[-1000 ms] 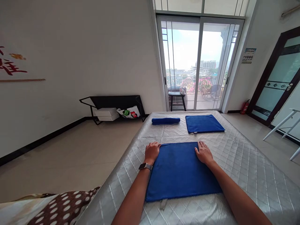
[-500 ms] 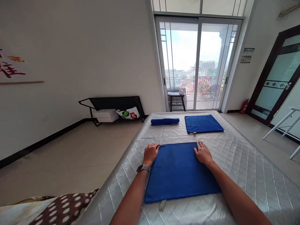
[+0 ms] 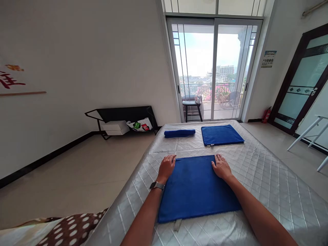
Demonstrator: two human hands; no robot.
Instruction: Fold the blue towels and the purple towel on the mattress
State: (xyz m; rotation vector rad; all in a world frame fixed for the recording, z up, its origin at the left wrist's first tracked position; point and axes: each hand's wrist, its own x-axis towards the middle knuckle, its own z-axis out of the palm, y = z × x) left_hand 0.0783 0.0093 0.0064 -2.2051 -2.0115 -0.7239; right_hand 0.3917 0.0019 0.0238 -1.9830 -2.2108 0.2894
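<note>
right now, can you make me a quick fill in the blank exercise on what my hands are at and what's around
1. Your left hand and right hand touch a cloth coloured ____.
2. A watch sits on your ____ wrist.
3. Counting that one, ____ cloths of this colour lie on the silvery quilted cover.
4. By the dark-framed door stands a red ____.

Missing words: blue; left; three; fire extinguisher.

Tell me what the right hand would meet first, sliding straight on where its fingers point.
Most likely the farther flat blue cloth, near its left front corner, after the right hand crosses some silver cover; the exact contact spot is hard to judge.
</note>
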